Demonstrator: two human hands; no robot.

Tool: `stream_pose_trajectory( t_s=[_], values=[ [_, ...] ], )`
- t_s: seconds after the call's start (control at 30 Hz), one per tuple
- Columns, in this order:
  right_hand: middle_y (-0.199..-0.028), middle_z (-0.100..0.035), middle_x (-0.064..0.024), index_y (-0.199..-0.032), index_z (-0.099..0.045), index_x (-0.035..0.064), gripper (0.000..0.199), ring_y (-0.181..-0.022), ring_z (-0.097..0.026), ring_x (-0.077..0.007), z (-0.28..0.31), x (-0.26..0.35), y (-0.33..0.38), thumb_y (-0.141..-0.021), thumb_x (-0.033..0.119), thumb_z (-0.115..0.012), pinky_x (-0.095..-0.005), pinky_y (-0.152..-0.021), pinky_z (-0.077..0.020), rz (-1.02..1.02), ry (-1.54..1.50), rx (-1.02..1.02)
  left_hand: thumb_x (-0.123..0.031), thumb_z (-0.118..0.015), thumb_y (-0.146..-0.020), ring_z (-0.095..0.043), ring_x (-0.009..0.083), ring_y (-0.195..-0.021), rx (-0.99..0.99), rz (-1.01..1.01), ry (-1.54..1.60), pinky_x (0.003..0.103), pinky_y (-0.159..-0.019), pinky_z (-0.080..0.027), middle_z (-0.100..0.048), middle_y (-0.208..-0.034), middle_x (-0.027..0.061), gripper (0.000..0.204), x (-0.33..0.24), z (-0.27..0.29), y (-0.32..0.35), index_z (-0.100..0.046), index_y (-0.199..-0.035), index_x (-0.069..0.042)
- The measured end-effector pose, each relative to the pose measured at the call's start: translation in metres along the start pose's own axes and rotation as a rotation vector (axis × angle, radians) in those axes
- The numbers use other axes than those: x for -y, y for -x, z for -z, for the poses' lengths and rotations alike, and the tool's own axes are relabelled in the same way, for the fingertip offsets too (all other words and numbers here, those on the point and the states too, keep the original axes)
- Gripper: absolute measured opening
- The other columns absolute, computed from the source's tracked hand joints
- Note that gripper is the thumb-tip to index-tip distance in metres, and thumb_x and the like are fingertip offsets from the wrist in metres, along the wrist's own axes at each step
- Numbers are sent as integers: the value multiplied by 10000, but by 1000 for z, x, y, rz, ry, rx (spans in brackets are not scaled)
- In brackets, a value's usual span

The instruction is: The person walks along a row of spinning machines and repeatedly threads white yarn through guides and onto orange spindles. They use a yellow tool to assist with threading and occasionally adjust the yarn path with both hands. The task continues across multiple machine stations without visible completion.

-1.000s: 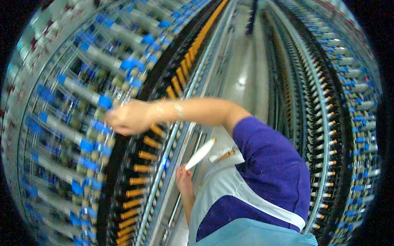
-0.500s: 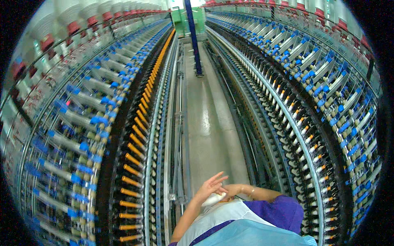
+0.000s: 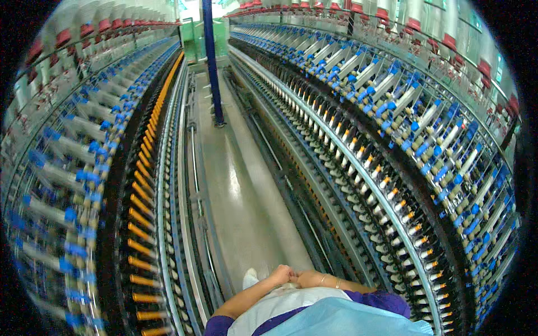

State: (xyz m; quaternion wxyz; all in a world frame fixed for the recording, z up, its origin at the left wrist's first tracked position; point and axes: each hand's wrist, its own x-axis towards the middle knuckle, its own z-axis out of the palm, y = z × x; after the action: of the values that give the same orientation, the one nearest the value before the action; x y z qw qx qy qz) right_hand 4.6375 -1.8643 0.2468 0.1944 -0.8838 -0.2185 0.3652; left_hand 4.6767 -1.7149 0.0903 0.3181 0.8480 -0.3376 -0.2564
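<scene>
My left hand (image 3: 282, 274) and my right hand (image 3: 308, 279) meet in front of my waist, just above the white apron (image 3: 274, 302). The fingers of both are curled in and their tips come together. Whatever they pinch, if anything, is too small or hidden to make out. A thin bracelet (image 3: 338, 283) circles my right wrist. Beyond my left forearm, low over the floor, shows a white rounded shape (image 3: 250, 278), which looks like a shoe tip. Neither hand touches the machines at the sides.
Long spinning frames flank the aisle (image 3: 235, 224). Bare orange bobbins (image 3: 140, 246) line the left one; white-wound bobbins (image 3: 386, 204) with orange tips line the right behind a pale rail (image 3: 364, 173). Blue-capped arms (image 3: 386, 84) rise above. A dark blue post (image 3: 213, 73) stands ahead.
My left hand, raised with fingers spread before, has come down and closed beside the right. The view has turned to the right, so the aisle and post sit further left.
</scene>
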Motion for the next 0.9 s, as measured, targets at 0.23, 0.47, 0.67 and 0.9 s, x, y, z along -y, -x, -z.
stream_pose_trajectory(
  t_s=[0.23,0.47,0.67,0.9],
  values=[
    [-952,-625,-168,-956,-633,47,243,-933,-592,-339,141,-89,-44,-831,240,-552,-414,-814,-475,-177,-190,-854,-404,-605,-812,-592,300,-1012,200,-157,-176,381,-869,-469,-614,-1118,150,512,58,209,-166,-544,-1225,-107],
    [-865,-654,-109,-1000,-630,23,211,-769,-644,-185,223,-183,-53,-866,173,-566,-323,-674,-506,-468,-787,-1182,-274,-593,-875,-597,241,-977,-349,-584,314,341,-863,-465,-614,-1082,149,389,7,481,-425,-566,-1141,7],
    [-1079,-624,-93,-1140,-549,28,269,-984,-591,-200,457,-236,-58,-956,186,-434,-321,-869,-451,-237,-323,-1294,-236,-541,-918,-595,117,-830,-312,-748,486,242,-653,-481,-625,-1017,37,292,-104,679,-544,-595,-1126,-39],
    [-1431,-320,-164,-1381,-312,31,466,-1327,-305,-297,778,-245,-72,-952,190,-399,-371,-1097,-227,-23,341,-1466,-140,-523,-890,-420,310,-1219,-946,-1264,-156,352,-979,-378,-427,-1307,178,382,-225,858,-670,-468,-1245,-8]
  ],
)
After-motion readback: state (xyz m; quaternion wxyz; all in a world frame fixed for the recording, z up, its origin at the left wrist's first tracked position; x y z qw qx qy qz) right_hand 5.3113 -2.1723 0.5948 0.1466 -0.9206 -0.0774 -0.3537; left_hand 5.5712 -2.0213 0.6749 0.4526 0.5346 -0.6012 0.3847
